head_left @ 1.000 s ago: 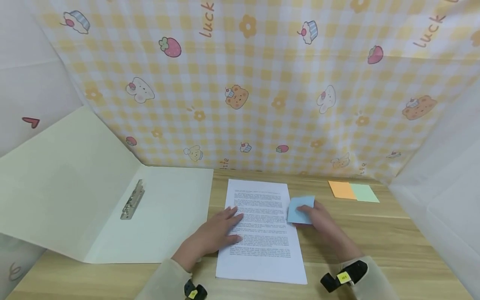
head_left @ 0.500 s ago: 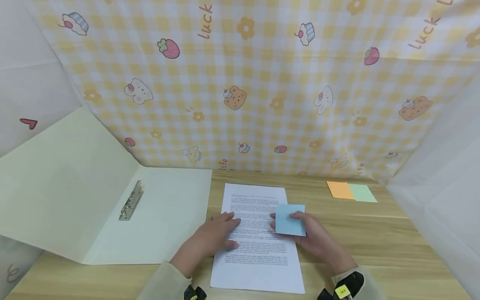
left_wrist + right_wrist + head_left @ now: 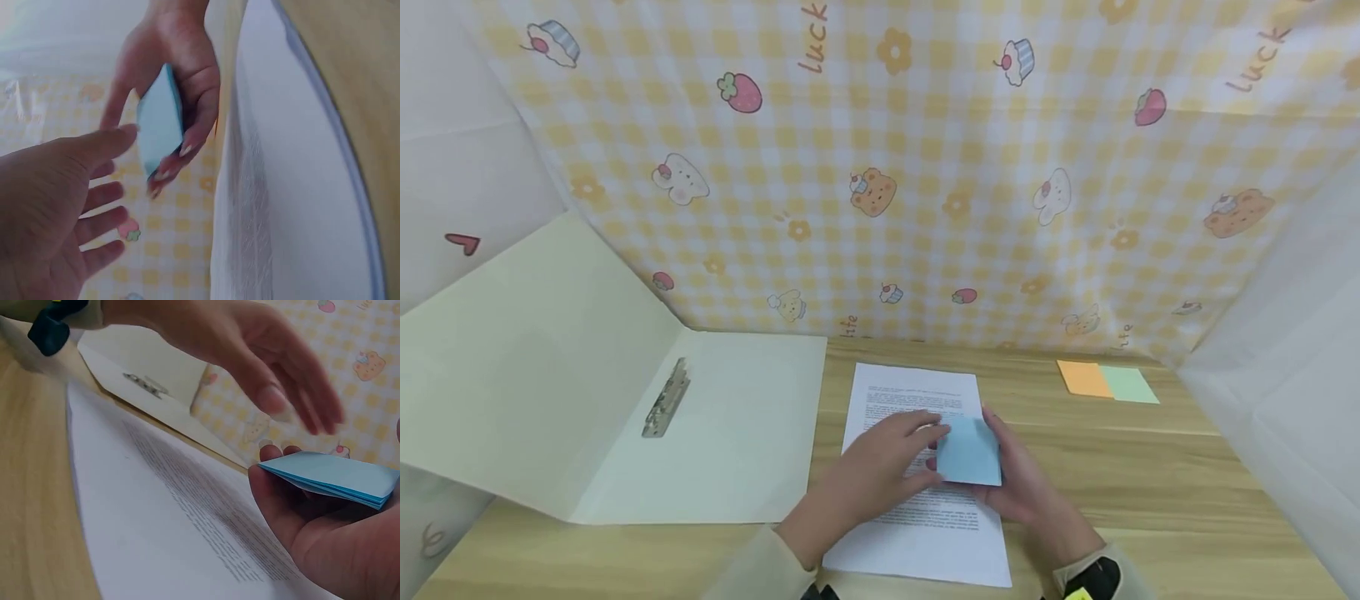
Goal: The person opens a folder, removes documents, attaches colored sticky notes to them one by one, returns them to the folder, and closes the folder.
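A light blue sticky note pad [image 3: 968,452] lies across my right hand [image 3: 1026,492], whose fingers curl under it and past its edge. The right wrist view shows the layered edge of the pad [image 3: 331,478], with its sheets slightly fanned. My left hand [image 3: 883,467] hovers at the left side of the pad, thumb and fingers spread. In the left wrist view, the thumb of the left hand [image 3: 56,194] is close to the pad, and the fingers hold nothing. Under both hands lies a stack of printed paper [image 3: 925,558] on the table.
An open white folder [image 3: 752,433] with a metal clip [image 3: 666,400] occupies the left, its cover leaning up. Orange sticky notes [image 3: 1084,378] and green sticky notes [image 3: 1129,384] lie at the back right of the wooden table [image 3: 1187,500]. A checked cloth [image 3: 925,167] hangs behind.
My right hand has brought the blue pad leftward over the paper, its thumb now off the top face. My left hand has lifted from the paper and moved right to the pad.
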`<action>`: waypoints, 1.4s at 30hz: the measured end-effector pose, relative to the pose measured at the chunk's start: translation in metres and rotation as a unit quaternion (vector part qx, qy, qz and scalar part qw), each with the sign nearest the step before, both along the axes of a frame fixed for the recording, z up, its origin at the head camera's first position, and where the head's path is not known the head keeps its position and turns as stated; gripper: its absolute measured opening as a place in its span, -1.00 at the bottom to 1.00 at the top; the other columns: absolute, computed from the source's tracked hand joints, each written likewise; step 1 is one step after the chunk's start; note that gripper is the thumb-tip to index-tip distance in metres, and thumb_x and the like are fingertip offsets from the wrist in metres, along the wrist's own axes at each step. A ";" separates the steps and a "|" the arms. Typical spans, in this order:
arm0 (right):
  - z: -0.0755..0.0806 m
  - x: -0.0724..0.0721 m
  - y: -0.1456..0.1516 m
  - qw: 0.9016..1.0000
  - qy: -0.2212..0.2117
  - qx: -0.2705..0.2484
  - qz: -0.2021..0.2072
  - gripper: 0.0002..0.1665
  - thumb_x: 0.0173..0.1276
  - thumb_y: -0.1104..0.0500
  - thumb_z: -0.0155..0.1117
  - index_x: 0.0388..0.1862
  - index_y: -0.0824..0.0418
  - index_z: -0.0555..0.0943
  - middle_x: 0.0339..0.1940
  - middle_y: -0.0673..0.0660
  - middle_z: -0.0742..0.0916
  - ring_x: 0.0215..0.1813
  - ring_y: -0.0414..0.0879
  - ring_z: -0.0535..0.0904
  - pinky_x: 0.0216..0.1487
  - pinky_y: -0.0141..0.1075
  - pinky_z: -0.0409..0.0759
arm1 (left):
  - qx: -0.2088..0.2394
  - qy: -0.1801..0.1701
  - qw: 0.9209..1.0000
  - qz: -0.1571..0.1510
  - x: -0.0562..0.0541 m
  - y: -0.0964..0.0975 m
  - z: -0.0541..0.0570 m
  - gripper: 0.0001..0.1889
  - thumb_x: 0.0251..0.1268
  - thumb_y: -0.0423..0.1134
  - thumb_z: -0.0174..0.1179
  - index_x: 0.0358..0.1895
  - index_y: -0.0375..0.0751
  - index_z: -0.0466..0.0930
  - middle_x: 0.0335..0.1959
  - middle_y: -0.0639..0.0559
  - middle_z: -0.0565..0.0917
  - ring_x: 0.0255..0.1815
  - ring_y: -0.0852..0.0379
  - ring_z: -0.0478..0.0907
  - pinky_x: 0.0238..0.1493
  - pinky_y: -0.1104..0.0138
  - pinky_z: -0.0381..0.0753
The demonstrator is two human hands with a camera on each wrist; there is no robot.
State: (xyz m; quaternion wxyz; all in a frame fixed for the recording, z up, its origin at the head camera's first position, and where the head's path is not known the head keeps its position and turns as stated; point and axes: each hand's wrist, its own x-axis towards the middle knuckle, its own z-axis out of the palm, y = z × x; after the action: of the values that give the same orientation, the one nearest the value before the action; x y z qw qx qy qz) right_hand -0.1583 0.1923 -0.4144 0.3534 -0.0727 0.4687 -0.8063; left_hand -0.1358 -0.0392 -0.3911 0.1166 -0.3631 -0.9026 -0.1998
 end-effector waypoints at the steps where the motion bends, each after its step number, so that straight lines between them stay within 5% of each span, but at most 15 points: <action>1: 0.000 0.002 -0.002 1.000 0.007 0.005 0.002 -0.36 0.63 -0.35 -0.49 0.52 -0.12 0.06 0.21 0.00 0.62 0.22 -0.06 0.63 0.30 -0.14 0.60 | 0.004 0.020 1.000 -0.008 0.000 0.005 -0.001 -0.36 0.21 0.06 0.43 0.34 -0.05 0.54 0.38 0.03 0.57 0.41 0.08 0.51 0.42 0.25 0.50; 8: 0.000 0.010 -0.012 1.000 0.024 0.011 0.005 -0.38 0.60 -0.40 -0.51 0.43 -0.30 0.30 0.22 -0.13 0.63 0.27 -0.22 0.59 0.31 -0.25 0.57 | -0.016 0.090 0.996 -0.022 0.000 0.021 -0.011 -0.16 0.08 0.18 0.49 0.44 0.00 0.42 0.44 0.03 0.49 0.45 0.11 0.47 0.43 0.33 0.48; 20: -0.005 0.011 -0.015 0.999 0.031 0.019 0.003 -0.35 0.59 -0.41 -0.56 0.37 -0.31 0.37 0.16 -0.19 0.70 0.20 -0.28 0.63 0.23 -0.30 0.58 | -0.055 0.115 0.991 -0.035 -0.004 0.019 -0.016 -0.25 0.17 0.13 0.43 0.42 -0.02 0.44 0.35 0.06 0.56 0.36 0.17 0.55 0.26 0.39 0.61; 31: -0.009 0.009 -0.014 0.998 0.036 0.043 0.000 -0.30 0.58 -0.44 -0.55 0.46 -0.21 0.25 0.09 -0.15 0.69 0.05 -0.28 0.63 0.02 -0.36 0.60 | -0.084 0.091 0.991 -0.056 -0.006 0.012 -0.016 -0.29 0.26 0.15 0.35 0.43 -0.05 0.46 0.44 0.06 0.51 0.45 0.16 0.48 0.31 0.36 0.57; 36: -0.009 0.007 -0.014 0.999 0.028 0.029 -0.006 -0.29 0.58 -0.43 -0.55 0.53 -0.24 0.20 0.19 -0.16 0.70 0.22 -0.24 0.65 0.23 -0.28 0.61 | -0.093 0.086 0.990 -0.061 -0.007 0.010 -0.015 -0.37 0.35 0.13 0.27 0.41 -0.07 0.49 0.44 0.08 0.52 0.47 0.17 0.46 0.35 0.36 0.54; 42: -0.010 0.005 -0.014 0.998 0.032 0.047 -0.015 -0.18 0.55 -0.47 -0.56 0.66 -0.19 -0.03 0.27 -0.15 0.65 0.32 -0.18 0.59 0.32 -0.09 0.57 | -0.057 0.126 0.988 -0.072 -0.008 0.009 -0.017 -0.66 0.42 -0.09 0.26 0.19 -0.02 0.68 0.29 0.12 0.66 0.32 0.22 0.59 0.25 0.41 0.60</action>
State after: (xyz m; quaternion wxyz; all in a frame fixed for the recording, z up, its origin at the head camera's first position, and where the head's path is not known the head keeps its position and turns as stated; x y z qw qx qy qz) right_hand -0.1536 0.1787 -0.4242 0.3296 -0.0747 0.5178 -0.7859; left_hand -0.1443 -0.0303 -0.4083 0.1944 -0.4552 -0.8621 -0.1087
